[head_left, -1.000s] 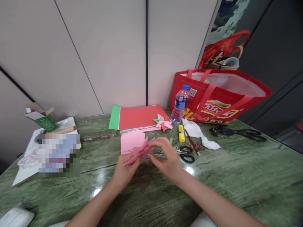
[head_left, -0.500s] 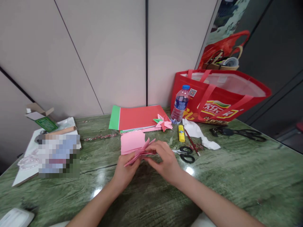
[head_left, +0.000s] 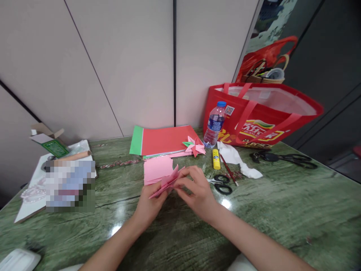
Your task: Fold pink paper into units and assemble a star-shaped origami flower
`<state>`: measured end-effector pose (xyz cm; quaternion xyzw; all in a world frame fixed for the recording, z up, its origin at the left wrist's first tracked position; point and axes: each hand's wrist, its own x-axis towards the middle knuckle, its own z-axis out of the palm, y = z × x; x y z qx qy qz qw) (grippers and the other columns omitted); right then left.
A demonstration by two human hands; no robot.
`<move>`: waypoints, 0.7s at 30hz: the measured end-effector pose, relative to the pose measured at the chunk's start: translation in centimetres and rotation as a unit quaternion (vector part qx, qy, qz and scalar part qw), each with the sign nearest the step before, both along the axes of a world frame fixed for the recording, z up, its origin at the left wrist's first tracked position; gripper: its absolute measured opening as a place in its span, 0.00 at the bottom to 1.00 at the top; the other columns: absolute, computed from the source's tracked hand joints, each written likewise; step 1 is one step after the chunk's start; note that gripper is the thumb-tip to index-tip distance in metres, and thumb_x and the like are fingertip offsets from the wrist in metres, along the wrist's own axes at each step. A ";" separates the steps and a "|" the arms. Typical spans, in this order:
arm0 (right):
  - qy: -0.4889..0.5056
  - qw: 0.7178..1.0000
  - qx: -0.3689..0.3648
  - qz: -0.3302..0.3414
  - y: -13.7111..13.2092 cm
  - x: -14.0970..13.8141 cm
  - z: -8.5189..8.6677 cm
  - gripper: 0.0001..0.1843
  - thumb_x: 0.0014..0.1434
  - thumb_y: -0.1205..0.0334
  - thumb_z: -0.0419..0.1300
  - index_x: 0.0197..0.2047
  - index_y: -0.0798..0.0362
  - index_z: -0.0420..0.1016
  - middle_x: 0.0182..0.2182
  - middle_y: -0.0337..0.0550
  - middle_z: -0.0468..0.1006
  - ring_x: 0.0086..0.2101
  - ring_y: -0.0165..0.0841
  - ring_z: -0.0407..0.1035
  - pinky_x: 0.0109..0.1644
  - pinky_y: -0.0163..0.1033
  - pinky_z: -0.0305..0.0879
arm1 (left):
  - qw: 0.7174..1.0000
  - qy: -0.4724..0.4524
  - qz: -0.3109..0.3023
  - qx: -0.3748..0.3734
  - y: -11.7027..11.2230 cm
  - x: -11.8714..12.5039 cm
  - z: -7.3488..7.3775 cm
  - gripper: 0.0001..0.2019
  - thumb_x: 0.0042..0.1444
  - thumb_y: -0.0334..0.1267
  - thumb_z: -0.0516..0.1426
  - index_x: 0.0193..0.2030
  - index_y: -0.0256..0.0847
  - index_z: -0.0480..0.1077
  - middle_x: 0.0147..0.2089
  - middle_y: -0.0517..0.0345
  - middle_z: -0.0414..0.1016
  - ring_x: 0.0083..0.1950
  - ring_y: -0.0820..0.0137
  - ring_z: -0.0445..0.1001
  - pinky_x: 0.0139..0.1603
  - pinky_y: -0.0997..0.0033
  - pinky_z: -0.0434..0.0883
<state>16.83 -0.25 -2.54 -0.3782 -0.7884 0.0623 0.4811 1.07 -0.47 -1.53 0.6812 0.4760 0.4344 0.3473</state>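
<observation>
Between my hands is a folded pink paper (head_left: pixel 168 181) with several layers and pointed flaps standing up, held just above the table. My left hand (head_left: pixel 150 199) is closed on its left side, the thumb and fingers pinching the layers. At the right edge my right hand (head_left: pixel 196 190) pinches the paper with its fingertips. Directly behind lie pink paper sheets (head_left: pixel 158 167), partly covered by the folded piece. A folded paper star (head_left: pixel 195 146) in pink, red and green rests on a stack of red paper (head_left: pixel 169 139) farther back.
Right of my hands lie scissors (head_left: pixel 222 186), a yellow glue stick (head_left: pixel 216 159), a dark red pencil (head_left: pixel 229 170) and crumpled tissue (head_left: pixel 239 160). A water bottle (head_left: pixel 214 126) stands before a red bag (head_left: pixel 267 120). At left, a green box (head_left: pixel 55 146) sits on a white board (head_left: pixel 26 209).
The fingers of my right hand have shifted slightly along the paper's right edge, and its flaps sit at a slightly different angle. My left hand stays almost in place.
</observation>
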 end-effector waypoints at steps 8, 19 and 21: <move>0.004 0.998 0.029 0.052 0.2 -0.1 -0.1 0.07 0.53 0.73 0.56 0.32 0.51 0.70 0.34 0.40 0.74 0.37 0.33 0.62 0.41 0.43 0.59 | 1.000 0.020 -0.009 0.009 0.1 -0.1 -0.2 0.10 0.47 0.30 0.52 0.28 0.36 0.75 0.23 0.61 0.72 0.25 0.73 0.65 0.27 0.78 0.64; -0.004 0.997 0.032 0.067 0.4 -0.1 -0.2 0.07 0.54 0.74 0.55 0.30 0.52 0.68 0.33 0.41 0.74 0.37 0.33 0.62 0.41 0.43 0.60 | 0.999 0.029 -0.015 0.016 0.1 -0.1 -0.4 0.09 0.48 0.30 0.51 0.26 0.36 0.73 0.23 0.61 0.71 0.25 0.73 0.65 0.27 0.78 0.64; -0.010 0.998 0.023 0.064 0.4 -0.1 -0.3 0.07 0.54 0.73 0.55 0.30 0.52 0.68 0.32 0.41 0.74 0.36 0.34 0.62 0.41 0.43 0.59 | 0.999 0.026 -0.013 0.019 0.2 -0.2 -0.5 0.09 0.48 0.30 0.52 0.26 0.35 0.74 0.23 0.61 0.72 0.25 0.73 0.65 0.27 0.77 0.64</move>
